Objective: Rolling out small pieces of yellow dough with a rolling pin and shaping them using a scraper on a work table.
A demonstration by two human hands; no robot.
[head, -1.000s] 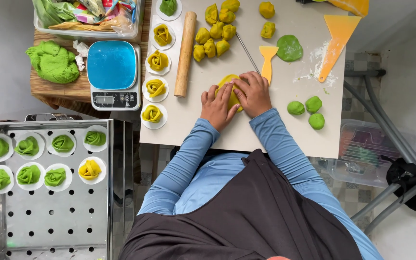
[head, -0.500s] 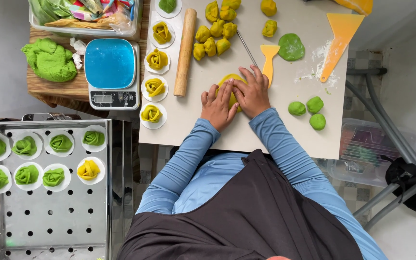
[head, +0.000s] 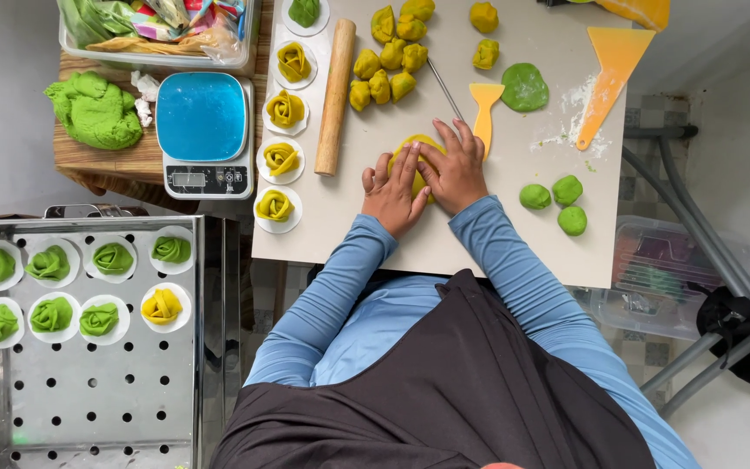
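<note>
Beige work board (head: 496,247) at frame centre, left hand (head: 392,193) and right hand (head: 456,169) pressed flat on yellow dough (head: 414,149) (mostly hidden beneath them), rolling pin (head: 336,97) left of them, perforated steel tray (head: 88,382) lower left, tiled floor at right, plastic tub (head: 158,30) cut off at top.

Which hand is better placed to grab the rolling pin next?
Probably the left. The left hand presses the yellow dough on the side facing the rolling pin; the right hand lies beyond the dough and would cross over.
</note>
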